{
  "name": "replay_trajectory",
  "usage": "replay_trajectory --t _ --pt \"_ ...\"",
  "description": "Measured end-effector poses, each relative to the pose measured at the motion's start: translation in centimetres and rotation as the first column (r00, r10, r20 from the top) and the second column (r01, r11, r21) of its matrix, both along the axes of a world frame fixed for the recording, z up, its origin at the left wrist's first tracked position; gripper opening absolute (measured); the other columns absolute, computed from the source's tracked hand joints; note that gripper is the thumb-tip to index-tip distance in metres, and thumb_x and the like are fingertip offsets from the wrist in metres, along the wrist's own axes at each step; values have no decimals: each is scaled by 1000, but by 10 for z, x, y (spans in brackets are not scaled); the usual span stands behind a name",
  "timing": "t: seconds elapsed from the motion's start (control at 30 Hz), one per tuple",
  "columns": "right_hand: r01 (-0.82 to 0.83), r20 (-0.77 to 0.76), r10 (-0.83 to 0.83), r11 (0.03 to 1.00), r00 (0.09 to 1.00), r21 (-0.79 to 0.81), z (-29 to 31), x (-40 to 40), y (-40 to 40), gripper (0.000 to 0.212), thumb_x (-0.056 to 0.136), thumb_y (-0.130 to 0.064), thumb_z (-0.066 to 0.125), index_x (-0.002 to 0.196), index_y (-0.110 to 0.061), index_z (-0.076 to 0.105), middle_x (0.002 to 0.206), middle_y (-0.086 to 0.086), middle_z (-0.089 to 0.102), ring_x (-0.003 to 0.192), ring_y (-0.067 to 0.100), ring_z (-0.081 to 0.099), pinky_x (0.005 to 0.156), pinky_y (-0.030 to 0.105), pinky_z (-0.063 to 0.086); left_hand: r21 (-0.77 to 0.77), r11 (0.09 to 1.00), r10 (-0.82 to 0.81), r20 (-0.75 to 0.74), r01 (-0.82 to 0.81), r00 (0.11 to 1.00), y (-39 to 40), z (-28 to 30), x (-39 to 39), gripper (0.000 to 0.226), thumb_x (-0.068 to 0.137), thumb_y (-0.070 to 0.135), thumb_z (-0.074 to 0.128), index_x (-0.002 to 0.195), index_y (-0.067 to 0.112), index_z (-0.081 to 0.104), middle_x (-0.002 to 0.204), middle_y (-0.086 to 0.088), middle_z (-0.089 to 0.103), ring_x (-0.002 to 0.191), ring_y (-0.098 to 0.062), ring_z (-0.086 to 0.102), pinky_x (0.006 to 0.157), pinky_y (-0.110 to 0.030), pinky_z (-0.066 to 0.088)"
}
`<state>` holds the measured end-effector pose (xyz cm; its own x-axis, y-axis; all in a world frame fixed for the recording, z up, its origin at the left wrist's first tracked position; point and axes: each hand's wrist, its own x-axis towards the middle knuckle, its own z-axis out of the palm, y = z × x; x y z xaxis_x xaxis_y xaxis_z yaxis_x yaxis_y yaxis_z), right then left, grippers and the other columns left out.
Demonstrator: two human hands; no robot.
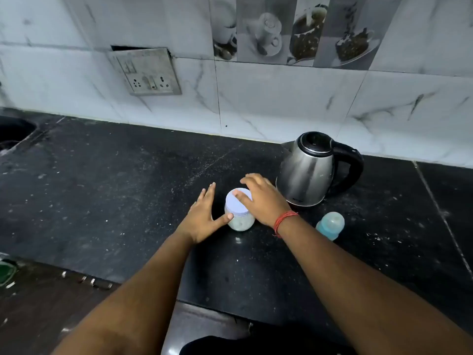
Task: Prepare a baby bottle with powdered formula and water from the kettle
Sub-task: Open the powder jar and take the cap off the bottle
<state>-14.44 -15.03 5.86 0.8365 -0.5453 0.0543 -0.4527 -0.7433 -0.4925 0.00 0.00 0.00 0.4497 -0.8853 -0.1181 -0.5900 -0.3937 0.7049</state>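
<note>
Starting at the far left edge, a dark round sink basin (14, 133) is cut into the surface (102, 201), a black polished stone slab flecked with pale specks and dusty streaks. On the white marble-veined tile wall (281, 98) behind it hangs a grubby metal switch-and-socket plate (147, 71), its top edge standing off the tile.

Near the middle of the surface stands the formula jar (239, 213), a short round container with clear walls showing pale, grainy powder inside and a flat, smooth lavender lid (238, 201) still on it. The left hand (204, 213) is spread with fingers straight, its thumb pressed to the jar's side just under the lid and its palm beside the jar, not wrapped around it. The right hand (261, 198) lies over the lid's right half, fingers curved across the top and thumb on it, gripping the lid from above; a red thread band (282, 221) circles that wrist.

Just right of the jar, toward the back edge, sits the electric kettle (309, 172): a rounded brushed-steel body, black lid closed, thick black loop handle pointing right. In front of it, nearer the front edge, stands the baby bottle (330, 225), translucent blue with a domed cap, upright and apart from both hands.
</note>
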Motion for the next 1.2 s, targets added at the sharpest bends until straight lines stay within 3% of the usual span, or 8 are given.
replay_trajectory --t 0.17,0.33,0.43,0.53,0.6,0.8,0.97,1.2 --pt "-75 -204 60 995 977 -67 -9 9 11 77 85 -64 60 146 -21 42 149 2 46 133 26 45 109 44 37 28 1000 -12 -91 15 996 3 -15 -9 128 70 81 62 163 24 -5 172 9 0 158 -14 -8 128 -38 6" --pt "1 -163 -19 994 986 -108 -17 8 18 78 83 -58 68 146 -21 42 143 2 48 130 27 46 106 43 39 26 999 -22 -151 26 988 -4 -24 -14 121 79 63 77 164 27 0 172 9 7 158 -11 0 129 -39 12" --pt "62 -109 -65 998 992 -30 -15 2 18 77 83 -58 68 146 -20 44 142 4 51 129 27 46 106 40 42 -10 1000 -17 -187 16 982 -6 -24 -17 115 75 65 80 163 33 13 168 11 24 156 -11 20 126 -41 25" --pt "115 -47 -111 990 993 80 -9 -8 16 73 84 -56 67 145 -21 45 141 4 51 130 25 47 107 38 42 -107 994 -27 -281 -4 959 -8 -19 -29 91 78 44 88 151 44 32 146 22 52 133 3 51 111 -23 43" --pt "124 -37 -120 984 992 127 -5 -17 12 70 86 -56 66 144 -22 46 140 4 52 129 24 48 107 37 41 -137 990 -18 -293 -23 956 -11 -17 -39 81 76 38 89 140 47 40 134 23 58 122 3 58 103 -24 49" --pt "64 -177 -43 991 983 117 8 -55 -10 61 93 -64 48 141 -27 45 139 3 52 124 26 55 100 40 45 -177 984 -69 -297 16 952 -25 -3 -66 80 59 60 81 128 40 44 127 9 49 116 4 52 96 -19 45" --pt "110 -145 -86 979 986 170 23 -73 -13 62 86 -76 34 129 -35 53 129 -7 57 112 20 60 95 42 50 -287 958 -150 -495 2 856 -31 0 -84 81 65 49 86 135 30 49 132 -5 61 122 -20 63 101 -39 54" --pt "138 -4 -140 967 990 213 29 -80 -14 60 77 -76 36 101 -31 68 102 -10 65 96 13 62 90 40 51 -295 950 -279 -656 103 701 -42 25 -97 61 76 26 79 129 9 54 114 -7 70 108 -20 65 93 -35 54"
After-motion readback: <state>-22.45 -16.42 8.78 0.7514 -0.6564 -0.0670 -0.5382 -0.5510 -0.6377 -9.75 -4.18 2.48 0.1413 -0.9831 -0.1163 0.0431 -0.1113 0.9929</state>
